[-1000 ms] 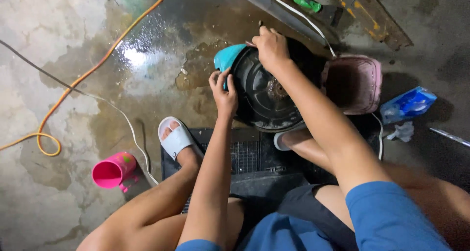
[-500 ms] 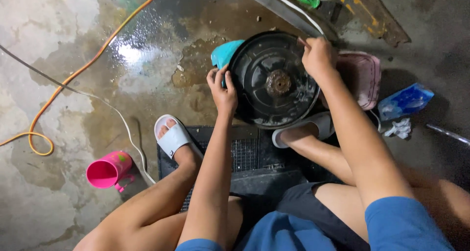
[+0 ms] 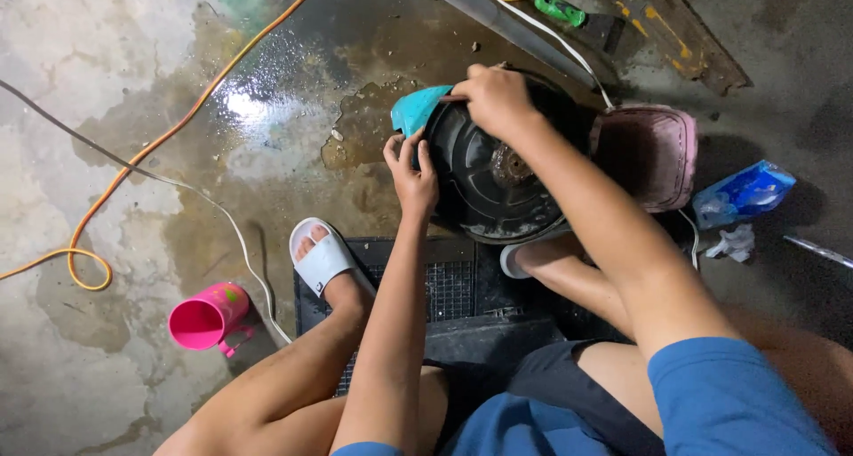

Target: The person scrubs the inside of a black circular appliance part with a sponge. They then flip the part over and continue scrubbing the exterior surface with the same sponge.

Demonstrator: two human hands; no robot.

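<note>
A seated person is steadying a round black disc (image 3: 498, 176) standing on edge on the wet floor (image 3: 267, 127) between their feet. The left hand (image 3: 410, 173) is gripping its left rim. The right hand (image 3: 493, 100), nearer the top edge, is pressing a teal cloth (image 3: 418, 109) against it, fingers closed.

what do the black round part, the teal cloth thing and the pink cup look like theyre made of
Black round part: probably moulded plastic, given its dull sheen and ribbed rings, though painted metal is possible; its rusty brown hub looks like metal. Left hand and right hand hold its rim. Teal cloth: soft, folded, matte fabric or sponge. Pink cup: glossy, evenly coloured plastic with a moulded handle.
</note>
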